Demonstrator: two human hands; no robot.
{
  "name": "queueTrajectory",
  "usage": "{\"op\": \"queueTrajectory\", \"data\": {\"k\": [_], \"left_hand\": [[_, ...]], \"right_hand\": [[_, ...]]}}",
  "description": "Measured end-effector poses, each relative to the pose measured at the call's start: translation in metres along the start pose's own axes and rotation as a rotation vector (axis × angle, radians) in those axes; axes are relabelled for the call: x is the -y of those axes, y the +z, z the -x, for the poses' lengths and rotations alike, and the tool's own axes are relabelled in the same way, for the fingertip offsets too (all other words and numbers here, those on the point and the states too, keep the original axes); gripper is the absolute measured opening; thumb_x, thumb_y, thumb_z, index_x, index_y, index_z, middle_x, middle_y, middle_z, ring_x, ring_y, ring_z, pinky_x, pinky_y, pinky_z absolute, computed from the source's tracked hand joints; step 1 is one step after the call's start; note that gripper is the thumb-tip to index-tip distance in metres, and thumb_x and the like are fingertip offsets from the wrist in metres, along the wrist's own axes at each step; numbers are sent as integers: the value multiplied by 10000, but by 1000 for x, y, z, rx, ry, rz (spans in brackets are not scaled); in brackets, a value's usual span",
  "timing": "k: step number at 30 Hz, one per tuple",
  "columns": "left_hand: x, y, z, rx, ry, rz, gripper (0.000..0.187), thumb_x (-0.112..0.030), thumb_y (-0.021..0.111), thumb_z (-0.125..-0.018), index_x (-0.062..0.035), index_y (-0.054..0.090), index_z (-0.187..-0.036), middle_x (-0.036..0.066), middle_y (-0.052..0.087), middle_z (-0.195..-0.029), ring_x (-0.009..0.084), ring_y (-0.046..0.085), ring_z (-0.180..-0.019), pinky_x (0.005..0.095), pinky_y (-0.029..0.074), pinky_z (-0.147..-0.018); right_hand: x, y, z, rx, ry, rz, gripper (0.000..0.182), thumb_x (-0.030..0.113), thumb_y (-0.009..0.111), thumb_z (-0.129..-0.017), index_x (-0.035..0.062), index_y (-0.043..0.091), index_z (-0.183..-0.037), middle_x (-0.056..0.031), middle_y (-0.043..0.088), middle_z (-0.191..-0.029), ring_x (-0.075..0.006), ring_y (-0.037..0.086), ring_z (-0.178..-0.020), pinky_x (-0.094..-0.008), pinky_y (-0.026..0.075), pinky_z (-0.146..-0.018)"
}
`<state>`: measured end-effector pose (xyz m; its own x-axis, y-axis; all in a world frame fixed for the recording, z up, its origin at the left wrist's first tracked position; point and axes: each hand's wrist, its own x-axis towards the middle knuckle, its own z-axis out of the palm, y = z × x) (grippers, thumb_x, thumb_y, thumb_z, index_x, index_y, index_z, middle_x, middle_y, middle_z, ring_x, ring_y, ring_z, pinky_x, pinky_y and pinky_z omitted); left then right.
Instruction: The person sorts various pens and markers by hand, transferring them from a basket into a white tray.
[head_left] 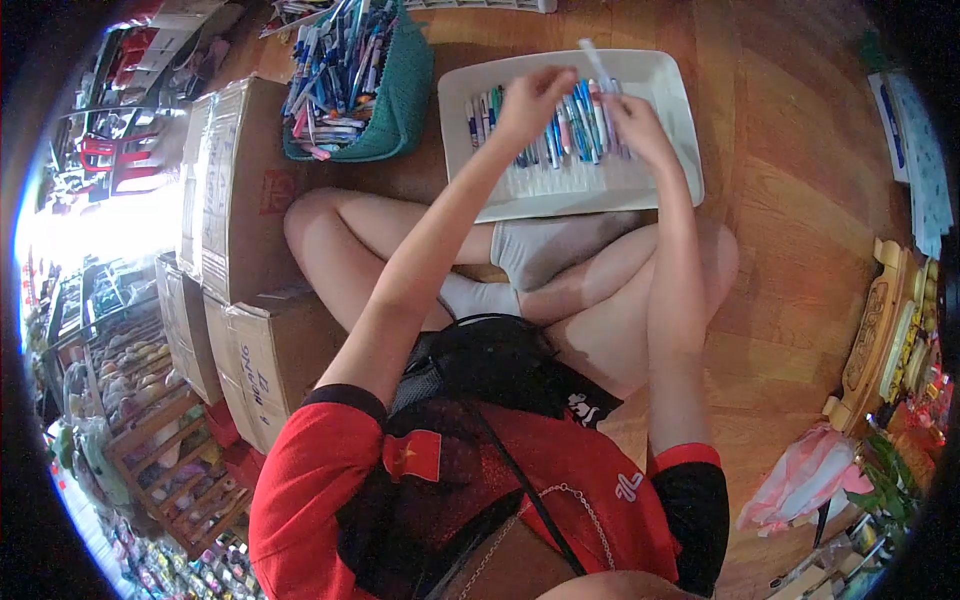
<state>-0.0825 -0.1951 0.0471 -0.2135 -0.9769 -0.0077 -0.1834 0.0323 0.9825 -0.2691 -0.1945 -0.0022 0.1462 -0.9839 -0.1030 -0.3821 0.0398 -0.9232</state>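
Observation:
A shallow white tray [683, 150] lies on the floor in front of my crossed legs, with a row of pens [585, 125] in blue, white, pink and green side by side in it. Over the tray's middle, my left hand [535, 100] is raised with its fingers drawn together; whatever is in them, if anything, is too small to make out. My right hand [637, 128], to its right, pinches a whitish pen [594, 60] that tilts up and away, blurred by motion. The two hands are apart, and both hide some of the pens below.
A teal basket [408, 110] packed with many pens stands left of the tray. Cardboard boxes [245, 190] are stacked along my left, beside a wooden rack [170, 460]. Carved wooden pieces [868, 335] and a pink-and-white plastic bag [805, 475] lie to the right on the wooden floor [790, 210].

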Motion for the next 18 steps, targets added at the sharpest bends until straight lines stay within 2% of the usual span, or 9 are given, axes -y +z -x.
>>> {"op": "queueTrajectory", "data": {"k": [2,3,5,8,12,15,18], "left_hand": [[4,15,9,117,13,-374,372,-237,623,-827,-4,577,-1113,160,622,-1038,284,592,-972,350,445,-887],[23,21,10,136,143,-482,384,-229,630,-809,-11,570,-1119,162,593,-1089,303,556,-1022,365,416,-922],[64,30,14,170,409,-692,415,-213,646,-772,-26,556,-1132,168,537,-1190,342,484,-1120,395,357,-990],[70,34,24,157,364,-761,473,-198,649,-755,-54,514,-1184,133,455,-1295,327,390,-1211,409,292,-1040],[68,30,23,186,371,-754,501,-217,645,-759,-66,489,-1210,126,437,-1314,319,379,-1222,410,294,-1042],[69,31,23,174,383,-771,500,-230,643,-759,-69,491,-1207,124,440,-1312,320,383,-1220,408,298,-1041],[71,32,24,163,383,-788,499,-240,645,-756,-72,495,-1201,121,446,-1307,319,390,-1215,405,304,-1039]], "right_hand": [[-11,-15,-3,-267,11,221,358,307,458,-909,-16,614,-911,-230,627,-856,-344,613,-817,-428,450,-749],[-15,-20,-4,-400,16,333,344,279,448,-908,-29,602,-925,-257,619,-876,-382,608,-846,-459,448,-777],[-17,-23,-2,-416,152,443,331,246,457,-884,-51,579,-965,-275,608,-911,-401,594,-873,-479,448,-791],[-23,-21,-2,-344,246,583,335,237,501,-843,-69,579,-956,-286,605,-915,-405,595,-875,-482,458,-781],[-11,-15,3,-201,250,705,308,246,576,-790,-52,607,-860,-263,621,-860,-390,610,-848,-466,475,-745],[-9,-11,4,-231,257,735,274,244,627,-763,-27,631,-807,-233,633,-820,-371,616,-847,-448,478,-736],[-10,-7,7,-374,158,693,250,247,657,-747,12,659,-834,-204,643,-833,-358,617,-852,-440,474,-751]]}}
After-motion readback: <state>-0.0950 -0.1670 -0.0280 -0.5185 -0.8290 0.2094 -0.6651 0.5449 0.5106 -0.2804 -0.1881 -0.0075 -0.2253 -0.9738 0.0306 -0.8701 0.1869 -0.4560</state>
